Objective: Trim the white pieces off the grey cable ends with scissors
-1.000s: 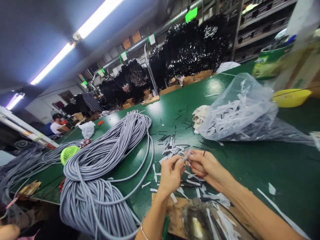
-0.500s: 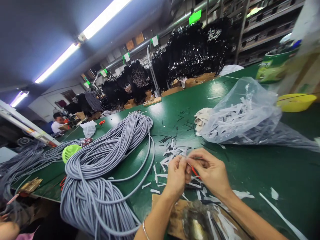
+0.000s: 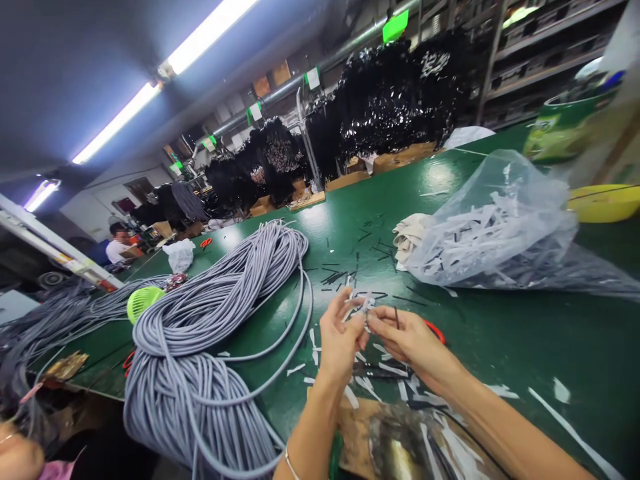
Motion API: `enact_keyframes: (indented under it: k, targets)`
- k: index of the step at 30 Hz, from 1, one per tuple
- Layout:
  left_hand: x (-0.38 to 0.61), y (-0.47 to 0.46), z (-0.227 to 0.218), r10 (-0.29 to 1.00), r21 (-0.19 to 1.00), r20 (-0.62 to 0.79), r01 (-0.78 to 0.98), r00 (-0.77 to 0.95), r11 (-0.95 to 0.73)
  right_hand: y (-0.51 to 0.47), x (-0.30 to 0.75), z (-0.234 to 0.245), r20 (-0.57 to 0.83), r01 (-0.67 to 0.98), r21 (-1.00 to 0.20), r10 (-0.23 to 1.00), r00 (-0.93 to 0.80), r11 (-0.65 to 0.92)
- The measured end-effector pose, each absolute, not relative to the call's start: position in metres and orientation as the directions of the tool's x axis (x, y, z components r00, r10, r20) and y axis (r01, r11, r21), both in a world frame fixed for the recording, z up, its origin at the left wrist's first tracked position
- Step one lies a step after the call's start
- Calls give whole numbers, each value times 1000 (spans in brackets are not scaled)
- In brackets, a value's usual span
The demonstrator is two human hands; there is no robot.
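Green tabletop [image 3: 510, 333] is lying beneath both hands, which are meeting just above a litter of pale scraps [image 3: 351, 398] and dark snippets [image 3: 333, 275]. A small whitish piece [image 3: 369, 304] is sitting at the fingertips, between the two hands. The right hand [image 3: 405, 333] is pinching it, thumb and forefinger nearly closed together, while the left hand [image 3: 343, 337] is curling loosely beside it with a finger lifted; whether its thumb is gripping the piece or merely touching it, I cannot tell. A thin dark sliver [image 3: 397, 317] is standing up at the right hand's fingers, its hold unclear too. With so slight a contact, the piece is risking a slip; should it drop, it would be landing among look-alike scraps and getting lost. The sliver is also risking a fall if those fingers spread. A red loop [image 3: 435, 331], perhaps a scissor handle, is showing behind the right hand, so a careless sweep could be knocking it. The grey cable coil [image 3: 215, 313] is resting well apart on the left, posing little threat of snagging.
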State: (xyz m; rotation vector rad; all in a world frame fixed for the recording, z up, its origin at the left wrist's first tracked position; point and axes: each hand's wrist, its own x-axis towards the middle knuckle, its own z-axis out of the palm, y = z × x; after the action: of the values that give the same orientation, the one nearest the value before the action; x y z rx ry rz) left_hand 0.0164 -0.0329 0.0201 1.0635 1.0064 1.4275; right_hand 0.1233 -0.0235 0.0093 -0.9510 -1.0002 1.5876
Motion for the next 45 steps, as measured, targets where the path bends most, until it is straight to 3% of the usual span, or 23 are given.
enact_keyframes:
  k: [3, 6, 11, 15, 20, 23, 26, 30, 33, 36, 40, 45]
  targets:
    - [16, -32, 23, 997, 961, 71, -269, 33, -59, -22, 129, 11, -8, -333, -943, 998, 68, 15]
    - [17, -35, 24, 992, 986, 123, -115, 29, -119, -22, 137, 15, 88, -290, -947, 980, 178, 138]
    - [14, -41, 22, 941, 919, 323, 205, 102, -338, -23, 143, 22, 206, -165, -961, 973, 103, 221]
    - [11, -43, 22, 879, 826, 472, 317, 65, -466, -26, 144, 27, 288, -31, -957, 957, -21, 287]
    - [12, -44, 20, 785, 588, 603, 587, 142, -557, -32, 145, 30, 404, 99, -907, 911, -78, 410]
    - [13, -45, 17, 666, 422, 706, 613, 240, -668, -30, 143, 27, 371, 88, -924, 928, -37, 373]
    - [13, -46, 16, 567, 366, 790, 561, 235, -743, -26, 139, 21, 280, 51, -958, 959, -36, 282]
    - [12, -45, 19, 610, 471, 788, 554, 86, -686, -25, 135, 19, 206, -11, -978, 971, -121, 206]
    - [12, -43, 20, 715, 612, 697, 557, -46, -561, -27, 135, 20, 289, 25, -957, 957, -31, 289]
    - [13, -42, 19, 758, 708, 635, 503, -149, -495, -30, 136, 19, 396, 174, -908, 917, 56, 381]
    - [15, -42, 17, 791, 778, 585, 401, -180, -484, -34, 135, 16, 485, 331, -826, 874, 3, 457]
    - [16, -43, 15, 823, 799, 547, 386, -151, -460, -36, 132, 17, 557, 401, -762, 830, 7, 508]
